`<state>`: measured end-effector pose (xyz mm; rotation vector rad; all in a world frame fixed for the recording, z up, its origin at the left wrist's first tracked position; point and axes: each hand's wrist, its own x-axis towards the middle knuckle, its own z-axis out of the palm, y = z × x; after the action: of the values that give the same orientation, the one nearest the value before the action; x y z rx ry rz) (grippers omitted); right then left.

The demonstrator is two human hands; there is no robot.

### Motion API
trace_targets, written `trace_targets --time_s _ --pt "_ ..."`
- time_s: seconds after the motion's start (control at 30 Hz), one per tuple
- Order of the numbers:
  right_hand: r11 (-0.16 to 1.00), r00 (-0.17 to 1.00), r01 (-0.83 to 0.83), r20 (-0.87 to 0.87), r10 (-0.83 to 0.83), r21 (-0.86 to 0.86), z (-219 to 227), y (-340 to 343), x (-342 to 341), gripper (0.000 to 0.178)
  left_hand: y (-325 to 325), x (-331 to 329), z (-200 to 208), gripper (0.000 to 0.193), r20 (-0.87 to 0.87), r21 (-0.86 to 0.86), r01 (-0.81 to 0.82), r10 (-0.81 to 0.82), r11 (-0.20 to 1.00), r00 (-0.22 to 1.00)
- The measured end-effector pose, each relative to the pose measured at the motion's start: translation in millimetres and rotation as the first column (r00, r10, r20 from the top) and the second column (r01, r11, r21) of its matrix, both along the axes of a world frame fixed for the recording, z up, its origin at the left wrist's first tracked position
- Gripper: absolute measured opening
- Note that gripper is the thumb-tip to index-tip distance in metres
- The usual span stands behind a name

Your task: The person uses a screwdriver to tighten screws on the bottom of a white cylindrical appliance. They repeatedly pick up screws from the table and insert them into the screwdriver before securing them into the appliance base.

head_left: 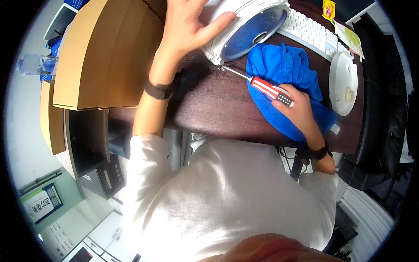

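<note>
A white round appliance [245, 32] with a dark blue disc-shaped face and a central hub stands tilted on the dark table. My left hand [185, 26] lies against its left side, thumb stretched across the white housing and fingers apart; the fingertips run past the upper edge. In my right hand [298, 108] is a screwdriver [267, 89] with a red, white and black handle. Its metal shaft points up and left, and the tip is at the lower rim of the appliance. A crumpled blue cloth [286, 65] lies under the screwdriver and right hand.
A white round cover [341, 83] rests at the right, near a white keyboard [307, 31]. Behind them lie a yellow packet [328, 9] and a green-white one [350, 37]. A large cardboard box [104, 56] stands on the left. A black chair [379, 109] is beyond the right table edge.
</note>
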<state>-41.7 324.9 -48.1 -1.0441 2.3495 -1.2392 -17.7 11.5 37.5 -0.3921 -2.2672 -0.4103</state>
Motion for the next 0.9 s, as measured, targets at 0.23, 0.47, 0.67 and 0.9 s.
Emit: trace_targets --time_s 0.23,0.47,0.67,0.9 --pt "0.998 0.996 -0.006 0.085 0.012 -0.067 1.2 18.2 -2.4 0.037 11.3 17.0 -5.6 0.035 0.019 0.089 0.07 -0.072 0.994 0.997" --pt "0.986 0.986 0.042 0.168 -0.014 -0.162 -0.4 30.4 -4.0 0.036 17.2 25.8 -26.9 0.021 -0.073 0.082 0.179 -0.173 0.981 0.982" --pt "0.976 0.93 0.119 0.365 -0.046 -0.182 1.6 39.3 -5.0 0.038 33.0 30.7 -29.0 0.032 0.066 0.032 0.121 -0.123 0.992 0.99" --pt "0.982 0.982 0.09 0.177 -0.06 -0.164 7.6 47.5 -5.6 0.036 31.5 22.0 -32.8 0.031 0.073 -0.063 0.089 -0.084 0.994 0.994"
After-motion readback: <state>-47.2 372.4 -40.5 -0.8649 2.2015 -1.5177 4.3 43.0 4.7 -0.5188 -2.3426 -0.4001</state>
